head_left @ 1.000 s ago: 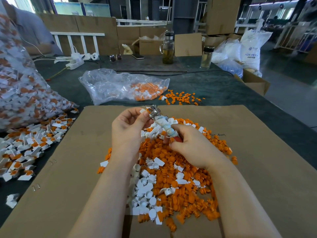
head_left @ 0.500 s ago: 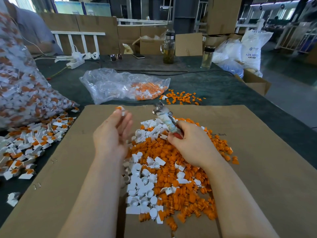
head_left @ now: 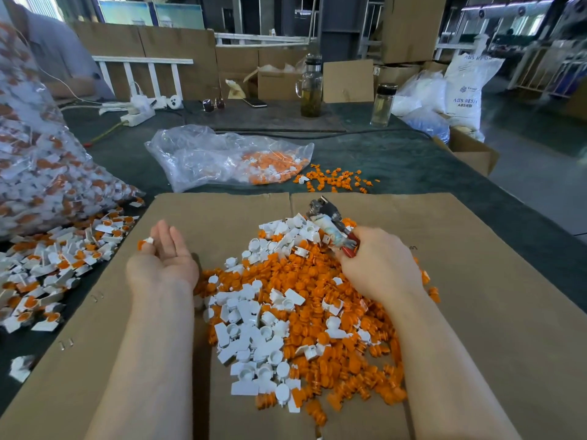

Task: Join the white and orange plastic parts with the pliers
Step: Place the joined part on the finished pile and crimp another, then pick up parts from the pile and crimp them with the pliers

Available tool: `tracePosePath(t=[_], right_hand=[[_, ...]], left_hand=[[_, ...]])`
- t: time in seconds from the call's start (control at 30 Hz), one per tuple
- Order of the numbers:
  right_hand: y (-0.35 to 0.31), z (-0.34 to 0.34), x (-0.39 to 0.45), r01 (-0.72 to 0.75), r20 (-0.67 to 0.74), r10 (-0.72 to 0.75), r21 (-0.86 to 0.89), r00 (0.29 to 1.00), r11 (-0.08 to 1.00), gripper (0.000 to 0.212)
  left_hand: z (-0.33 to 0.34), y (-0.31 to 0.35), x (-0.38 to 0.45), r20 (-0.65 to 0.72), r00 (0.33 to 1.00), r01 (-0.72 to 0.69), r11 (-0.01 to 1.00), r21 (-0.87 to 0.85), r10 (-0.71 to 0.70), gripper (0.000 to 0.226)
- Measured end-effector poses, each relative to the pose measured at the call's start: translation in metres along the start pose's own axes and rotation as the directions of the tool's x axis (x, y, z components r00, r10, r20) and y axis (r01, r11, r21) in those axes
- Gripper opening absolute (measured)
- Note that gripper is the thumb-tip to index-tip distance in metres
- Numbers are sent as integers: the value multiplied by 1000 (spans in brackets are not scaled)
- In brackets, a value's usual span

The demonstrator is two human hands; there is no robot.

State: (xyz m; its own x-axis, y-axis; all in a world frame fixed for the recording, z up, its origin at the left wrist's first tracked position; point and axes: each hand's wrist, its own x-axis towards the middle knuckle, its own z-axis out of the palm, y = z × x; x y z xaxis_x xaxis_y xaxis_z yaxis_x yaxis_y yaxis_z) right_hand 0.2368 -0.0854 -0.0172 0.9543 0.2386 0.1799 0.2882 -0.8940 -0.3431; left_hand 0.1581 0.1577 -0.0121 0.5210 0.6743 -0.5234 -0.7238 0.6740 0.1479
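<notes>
L hand [head_left: 163,258] has swung left off the pile since 0.5 s ago, palm up, fingers relaxed, joined white-and-orange plastic piece [head_left: 145,242] at its fingertips. R hand [head_left: 378,265] grips red-handled metal pliers [head_left: 330,225] over far side of the loose white and orange plastic parts [head_left: 295,315], lower than before.

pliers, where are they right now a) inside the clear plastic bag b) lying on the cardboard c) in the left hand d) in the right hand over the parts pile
d: the right hand grips the red handles of the pliers above the pile of white and orange parts, while the left hand is off to the side with a joined white and orange part at its fingertips.
</notes>
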Motion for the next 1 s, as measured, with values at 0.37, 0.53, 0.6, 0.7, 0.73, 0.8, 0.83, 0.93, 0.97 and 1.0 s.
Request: tracePosePath(t=[0.37,0.53,0.6,0.7,0.73,0.8,0.83,0.93,0.97,1.0], right_hand=[[-6,14,1,-35,-12,34,-112,999,993,14],[-7,15,4,-43,-4,43,-132,999,990,16],[-6,16,4,-37,1,37,-131,999,991,17],[-7,17,4,-25,5,26,-140,1000,990,20],[-7,17,4,-24,3,25,-148,1000,989,21],[-8,17,3,-24,2,25,-166,1000,986,23],[-9,17,3,-25,3,26,-174,1000,984,24],[-12,17,2,-19,2,20,-182,1000,983,26],[-13,17,1,-19,-1,19,-184,1000,983,26],[-13,17,1,-20,-2,20,-185,1000,983,25]], left_hand=[[2,-15,-15,285,959,-265,376,888,3,7],[-12,-38,-12,539,810,-575,-494,652,-231,26],[-14,-42,-8,546,784,-584,-649,489,-294,33],[-13,-46,-7,545,775,-586,-690,426,-321,32],[-13,-47,-8,555,769,-588,-692,419,-318,31],[-14,-47,-8,575,759,-599,-673,434,-305,25],[-15,-47,-9,586,754,-607,-654,451,-297,20],[-15,-46,-9,610,742,-626,-614,482,-278,9],[-15,-46,-8,607,743,-629,-607,486,-283,12],[-15,-45,-8,601,744,-630,-607,484,-293,19]])
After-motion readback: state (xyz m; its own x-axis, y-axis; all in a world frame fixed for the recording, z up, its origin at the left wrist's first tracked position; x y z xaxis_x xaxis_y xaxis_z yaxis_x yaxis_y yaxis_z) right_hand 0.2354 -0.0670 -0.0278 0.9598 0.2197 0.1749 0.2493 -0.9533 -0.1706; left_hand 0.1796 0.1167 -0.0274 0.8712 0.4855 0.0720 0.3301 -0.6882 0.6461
